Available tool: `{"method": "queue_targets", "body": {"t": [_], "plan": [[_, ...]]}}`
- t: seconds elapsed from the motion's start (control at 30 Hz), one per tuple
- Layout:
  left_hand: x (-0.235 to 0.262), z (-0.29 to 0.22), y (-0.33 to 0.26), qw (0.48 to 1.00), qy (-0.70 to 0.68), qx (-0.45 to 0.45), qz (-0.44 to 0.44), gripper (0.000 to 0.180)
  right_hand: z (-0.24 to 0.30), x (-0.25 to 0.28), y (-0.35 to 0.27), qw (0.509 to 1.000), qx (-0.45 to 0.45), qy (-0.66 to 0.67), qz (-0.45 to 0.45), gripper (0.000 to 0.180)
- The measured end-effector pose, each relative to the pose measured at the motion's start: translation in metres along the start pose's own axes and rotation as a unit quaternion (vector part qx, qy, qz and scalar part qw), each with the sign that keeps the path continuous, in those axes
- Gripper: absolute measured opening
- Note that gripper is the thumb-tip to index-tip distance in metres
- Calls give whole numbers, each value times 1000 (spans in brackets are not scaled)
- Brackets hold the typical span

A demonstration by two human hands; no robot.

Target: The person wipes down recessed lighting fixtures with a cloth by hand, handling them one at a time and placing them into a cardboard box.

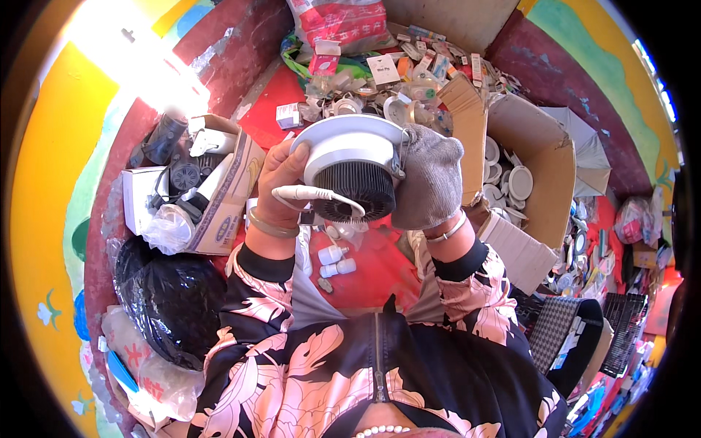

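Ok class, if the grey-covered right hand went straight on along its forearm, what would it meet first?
The right hand, passing the round lamp beside it, would probably meet the heap of lamp parts and small boxes; depth is unclear, so it might pass above.

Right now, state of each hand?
Left hand: closed on round white-rimmed, black-finned lamp.
Right hand, covered in grey knit fabric: against the lamp; grip cannot be told.

Red surface (pixel 380 281) — two small white pieces (pixel 343 268) | white box (pixel 288 115) | heap of packages (pixel 384 69)
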State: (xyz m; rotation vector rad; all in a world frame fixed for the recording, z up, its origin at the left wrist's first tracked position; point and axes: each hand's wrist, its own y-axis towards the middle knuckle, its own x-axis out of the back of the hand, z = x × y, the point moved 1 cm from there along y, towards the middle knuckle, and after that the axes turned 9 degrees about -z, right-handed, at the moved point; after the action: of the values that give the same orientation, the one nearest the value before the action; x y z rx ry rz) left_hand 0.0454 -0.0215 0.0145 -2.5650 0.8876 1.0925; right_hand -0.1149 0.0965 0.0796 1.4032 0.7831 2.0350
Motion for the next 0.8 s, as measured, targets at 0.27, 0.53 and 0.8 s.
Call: {"method": "queue_targets", "body": {"t": [0.27, 0.53, 0.8], "plan": [[-3, -13, 4, 998, 60, 19, 19, 21, -29, 0, -1, 997, 54, 33, 39, 48], [-14, -18, -2, 968, 242, 55, 36, 17, -44, -5, -20, 963, -122, 229, 71, 36], [-11, -7, -4, 971, 231, -1, 55, 16, -56, -18, -43, 605, -417, 670, 107, 35]]}}
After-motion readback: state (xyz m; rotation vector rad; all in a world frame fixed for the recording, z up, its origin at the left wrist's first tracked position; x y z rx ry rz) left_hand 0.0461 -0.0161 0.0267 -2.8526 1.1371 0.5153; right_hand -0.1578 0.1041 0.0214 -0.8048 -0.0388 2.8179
